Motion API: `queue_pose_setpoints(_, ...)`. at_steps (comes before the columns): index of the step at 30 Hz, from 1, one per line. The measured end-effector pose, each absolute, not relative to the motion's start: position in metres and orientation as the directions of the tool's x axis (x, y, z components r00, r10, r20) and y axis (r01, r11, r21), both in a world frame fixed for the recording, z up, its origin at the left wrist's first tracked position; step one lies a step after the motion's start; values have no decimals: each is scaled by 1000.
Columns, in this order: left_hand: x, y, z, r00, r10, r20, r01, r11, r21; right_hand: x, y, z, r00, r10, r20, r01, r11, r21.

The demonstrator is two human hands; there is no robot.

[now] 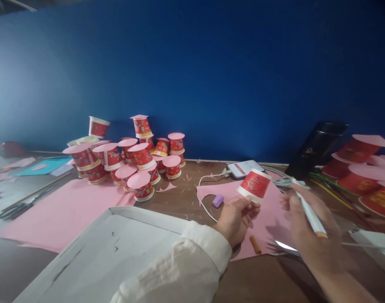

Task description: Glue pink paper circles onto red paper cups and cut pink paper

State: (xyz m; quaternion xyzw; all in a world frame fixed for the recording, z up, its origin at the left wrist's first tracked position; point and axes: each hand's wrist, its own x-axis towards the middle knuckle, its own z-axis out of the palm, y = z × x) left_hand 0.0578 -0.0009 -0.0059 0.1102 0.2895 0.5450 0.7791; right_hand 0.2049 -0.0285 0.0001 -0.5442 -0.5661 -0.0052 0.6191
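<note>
My left hand, in a white sleeve, is closed on a small red paper cup by its lower edge. The cup is tilted and has a white band at each end. A white marker with an orange end rests in my right hand, whose fingers close around it apart from the cup. Below both hands lies a sheet of pink paper with an orange marker cap on it. Partly behind my right hand is a pair of scissors.
Red cups topped with pink paper discs stand stacked at left. More cups stand right, beside a black bottle. A phone with a cable, a purple block, pink sheets and a white box lid surround the hands.
</note>
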Motion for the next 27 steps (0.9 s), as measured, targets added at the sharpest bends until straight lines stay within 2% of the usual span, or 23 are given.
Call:
queue_pose_setpoints(4, 58, -2, -8, 234, 928, -289, -774, 358, 522, 202, -32, -1, 44, 481, 875, 688, 621, -376)
queue_pose_setpoints(7, 58, -3, -9, 223, 945, -240, -771, 322, 550, 199, -34, 1, -87, 455, 886, 682, 676, -280)
queue_pose_setpoints(14, 59, -2, -7, 231, 940, -252, -789, 333, 517, 198, -38, -2, -43, 509, 860, 792, 542, -281)
queue_pose_setpoints(27, 58, -3, -4, 239, 932, -274, -780, 352, 518, 198, -37, -4, 23, 546, 837, 799, 493, -344)
